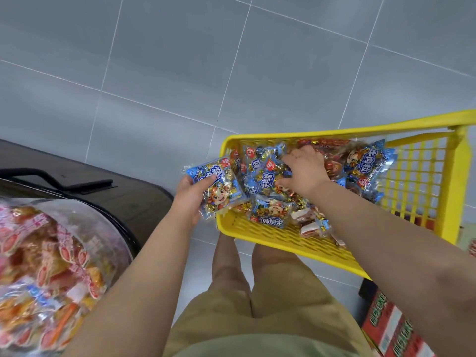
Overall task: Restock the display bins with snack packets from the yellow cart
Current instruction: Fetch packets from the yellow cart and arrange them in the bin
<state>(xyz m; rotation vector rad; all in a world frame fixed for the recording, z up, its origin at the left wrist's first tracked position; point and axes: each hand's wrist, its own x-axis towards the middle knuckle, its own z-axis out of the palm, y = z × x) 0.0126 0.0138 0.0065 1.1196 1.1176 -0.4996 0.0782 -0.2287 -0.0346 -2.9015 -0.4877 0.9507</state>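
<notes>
The yellow cart (270, 229) stands at right, its mesh basket holding several blue snack packets with a cartoon face, plus red and small white ones. My left hand (189, 195) grips one blue snack packet (219, 188) at the basket's left rim. My right hand (305, 172) reaches into the basket, with fingers curled around another blue packet (265, 173) lying among the pile. At lower left a clear round display bin (108, 228) holds pink, red and orange snack packets (46, 264).
A dark brown counter edge (123, 199) with a black handle-like bar (59, 181) runs behind the bin. Red and green cartons (394, 328) sit on the floor at lower right. Grey tiled floor (180, 73) spreads beyond. My legs in khaki shorts stand below the cart.
</notes>
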